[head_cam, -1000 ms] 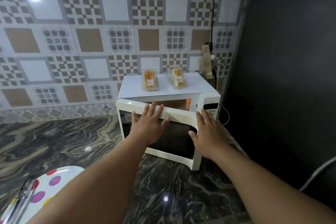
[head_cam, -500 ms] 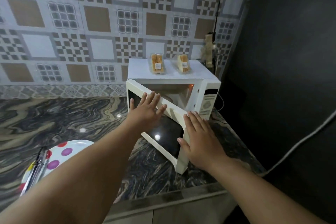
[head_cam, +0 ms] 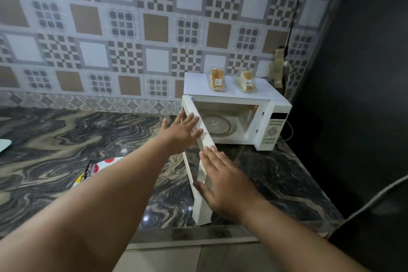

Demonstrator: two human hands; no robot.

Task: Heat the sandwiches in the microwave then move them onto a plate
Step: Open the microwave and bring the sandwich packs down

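A white microwave point(head_cam: 234, 93) stands at the counter's point(head_cam: 276, 174) back right corner, against the patterned tile wall point(head_cam: 132, 28), its cavity with the glass turntable point(head_cam: 215, 125) showing. Its door point(head_cam: 199, 168) stands swung wide toward the counter's front edge, between the two hands. Two wrapped sandwiches point(head_cam: 217, 79) sit on the microwave's top. A dotted plate point(head_cam: 103, 164) lies near the front edge, mostly behind the left forearm. Left hand point(head_cam: 180, 131) lies flat on the door's upper edge, fingers straight; right hand point(head_cam: 223, 180) presses flat against the door's inner face, fingers apart
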